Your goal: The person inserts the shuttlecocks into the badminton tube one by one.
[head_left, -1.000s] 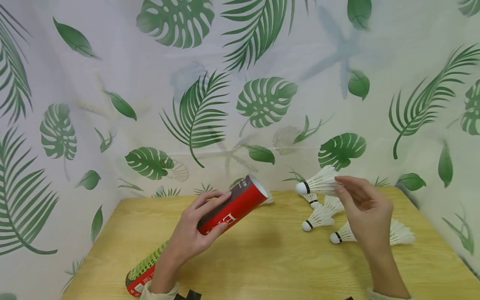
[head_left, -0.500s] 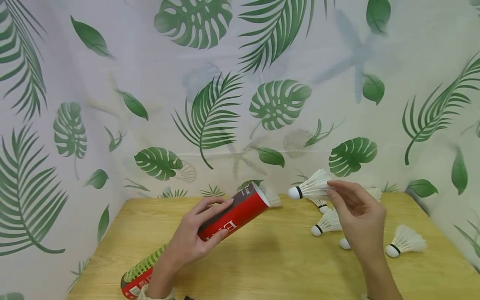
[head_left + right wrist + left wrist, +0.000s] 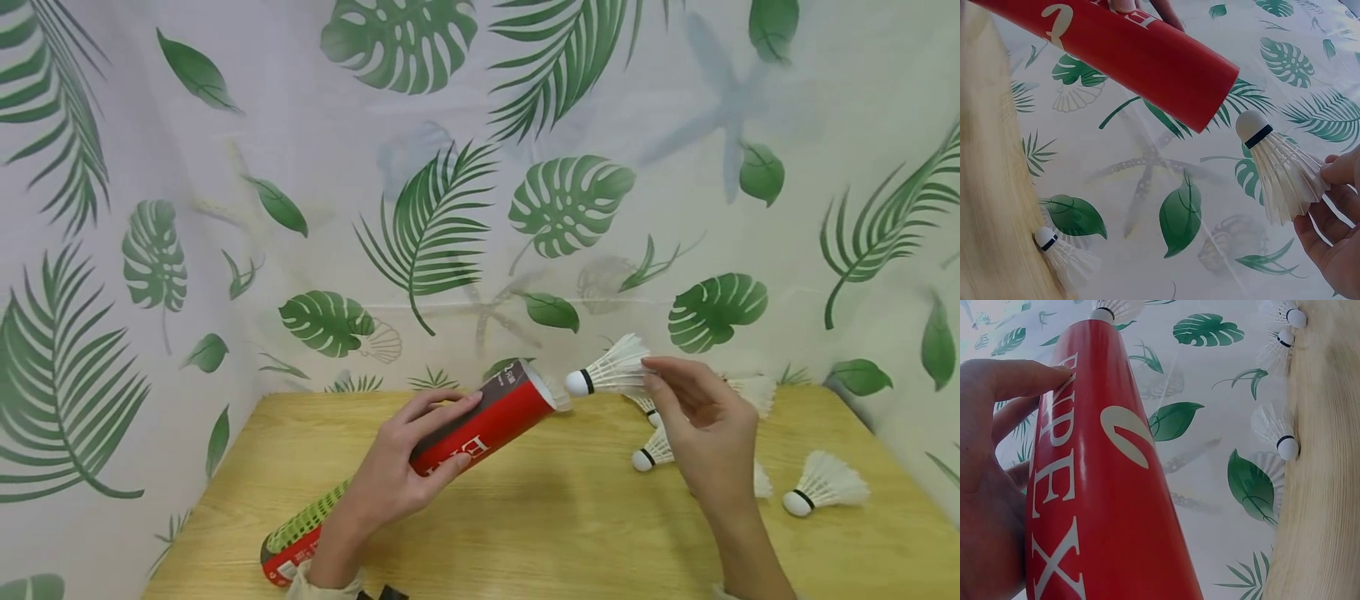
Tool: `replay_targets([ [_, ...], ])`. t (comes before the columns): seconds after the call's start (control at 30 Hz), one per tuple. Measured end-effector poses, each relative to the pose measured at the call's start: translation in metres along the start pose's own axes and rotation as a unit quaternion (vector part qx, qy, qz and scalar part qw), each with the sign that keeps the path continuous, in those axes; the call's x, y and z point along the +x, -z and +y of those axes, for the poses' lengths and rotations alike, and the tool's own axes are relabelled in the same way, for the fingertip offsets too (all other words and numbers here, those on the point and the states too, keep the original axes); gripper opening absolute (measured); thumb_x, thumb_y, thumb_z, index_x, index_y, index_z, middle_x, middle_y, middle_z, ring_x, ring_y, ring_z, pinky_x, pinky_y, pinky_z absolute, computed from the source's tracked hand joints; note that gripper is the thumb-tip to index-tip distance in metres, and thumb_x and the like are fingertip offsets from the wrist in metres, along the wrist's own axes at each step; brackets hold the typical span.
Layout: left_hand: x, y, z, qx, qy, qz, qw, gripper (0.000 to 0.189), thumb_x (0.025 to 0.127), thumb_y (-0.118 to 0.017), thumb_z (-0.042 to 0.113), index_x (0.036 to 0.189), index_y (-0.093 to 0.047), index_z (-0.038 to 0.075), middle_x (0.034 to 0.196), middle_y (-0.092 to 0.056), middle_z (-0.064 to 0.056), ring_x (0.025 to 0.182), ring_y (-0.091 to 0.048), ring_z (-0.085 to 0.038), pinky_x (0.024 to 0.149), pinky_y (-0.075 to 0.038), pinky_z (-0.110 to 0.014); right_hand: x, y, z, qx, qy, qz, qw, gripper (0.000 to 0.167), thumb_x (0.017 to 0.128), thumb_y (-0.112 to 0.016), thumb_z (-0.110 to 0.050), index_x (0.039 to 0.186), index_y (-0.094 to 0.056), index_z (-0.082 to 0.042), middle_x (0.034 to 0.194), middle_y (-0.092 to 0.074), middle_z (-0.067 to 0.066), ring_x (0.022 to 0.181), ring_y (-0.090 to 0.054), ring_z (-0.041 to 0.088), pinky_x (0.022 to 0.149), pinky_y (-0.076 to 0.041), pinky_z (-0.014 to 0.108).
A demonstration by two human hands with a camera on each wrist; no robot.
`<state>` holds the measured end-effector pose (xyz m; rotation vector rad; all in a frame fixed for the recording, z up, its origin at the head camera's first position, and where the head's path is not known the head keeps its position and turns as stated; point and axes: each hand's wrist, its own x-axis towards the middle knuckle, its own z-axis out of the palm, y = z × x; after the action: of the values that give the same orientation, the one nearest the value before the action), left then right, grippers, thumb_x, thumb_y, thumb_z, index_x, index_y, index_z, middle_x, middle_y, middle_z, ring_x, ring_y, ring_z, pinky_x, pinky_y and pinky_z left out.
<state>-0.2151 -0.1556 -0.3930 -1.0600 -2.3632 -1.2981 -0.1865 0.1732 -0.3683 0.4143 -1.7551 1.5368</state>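
My left hand [image 3: 408, 462] grips a red and dark grey shuttlecock tube [image 3: 498, 421] with a green patterned side. The tube tilts up to the right, its round open end facing my right hand, and its lower end is near the table's left front. In my right hand [image 3: 708, 421], thumb and fingers pinch a white shuttlecock [image 3: 611, 371] by its feather skirt. Its black-banded cork points at the tube's mouth, a small gap apart. The right wrist view shows that same shuttlecock [image 3: 1285, 172] just off the red rim. What lies inside the tube is hidden.
Several white shuttlecocks lie on the wooden table [image 3: 585, 533] at the right, one shuttlecock [image 3: 825, 483] apart from the others. Another shuttlecock [image 3: 1066, 250] lies behind the tube. A leaf-patterned curtain [image 3: 450, 208] stands along the table's back and sides.
My right hand has brought the pinched shuttlecock leftward, its cork now close to the tube's mouth. The left hand keeps its grip on the tube. The head view has shifted slightly.
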Motion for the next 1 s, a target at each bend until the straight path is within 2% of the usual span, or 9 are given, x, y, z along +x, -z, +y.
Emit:
replay_targets([
  [0.23, -0.002, -0.003, 0.0, -0.011, -0.001, 0.002, 0.9999, 0.058, 0.092, -0.076, 0.017, 0.146, -0.059, 0.03, 0.142, -0.053, 0.005, 0.122, -0.054, -0.022, 0.087, -0.058, -0.039, -0.006, -0.01, 0.001, -0.023, -0.007, -0.028, 0.9993, 0.023, 0.09, -0.064, 0.019, 0.111, -0.07, 0.011, 0.107, -0.075, 0.006, 0.1, -0.071, 0.012, 0.088, -0.055, 0.022],
  [0.53, -0.001, -0.003, 0.002, -0.008, 0.0, -0.014, 0.9999, 0.06, 0.092, -0.076, 0.017, 0.147, -0.058, 0.031, 0.143, -0.052, 0.006, 0.122, -0.055, -0.019, 0.089, -0.057, -0.039, -0.014, -0.023, 0.004, -0.014, -0.019, -0.048, 0.9986, 0.023, 0.089, -0.066, 0.019, 0.11, -0.071, 0.01, 0.106, -0.075, 0.002, 0.099, -0.071, 0.011, 0.089, -0.055, 0.024],
  [0.8, 0.001, -0.005, 0.001, -0.003, -0.008, -0.024, 0.9997, 0.059, 0.092, -0.075, 0.017, 0.148, -0.058, 0.029, 0.143, -0.052, 0.003, 0.121, -0.057, -0.019, 0.09, -0.057, -0.038, -0.018, -0.035, 0.0, -0.03, 0.004, -0.075, 0.9967, 0.027, 0.088, -0.067, 0.018, 0.11, -0.073, 0.004, 0.108, -0.072, 0.012, 0.097, -0.071, 0.009, 0.087, -0.055, 0.021],
  [1.0, -0.001, -0.006, -0.001, 0.005, -0.007, -0.029, 0.9996, 0.06, 0.093, -0.075, 0.017, 0.149, -0.057, 0.03, 0.143, -0.051, 0.003, 0.12, -0.057, -0.02, 0.09, -0.057, -0.037, -0.023, -0.042, -0.001, -0.031, -0.014, -0.098, 0.9946, 0.025, 0.089, -0.07, 0.013, 0.11, -0.074, -0.001, 0.107, -0.073, 0.008, 0.094, -0.07, 0.012, 0.084, -0.056, 0.02],
])
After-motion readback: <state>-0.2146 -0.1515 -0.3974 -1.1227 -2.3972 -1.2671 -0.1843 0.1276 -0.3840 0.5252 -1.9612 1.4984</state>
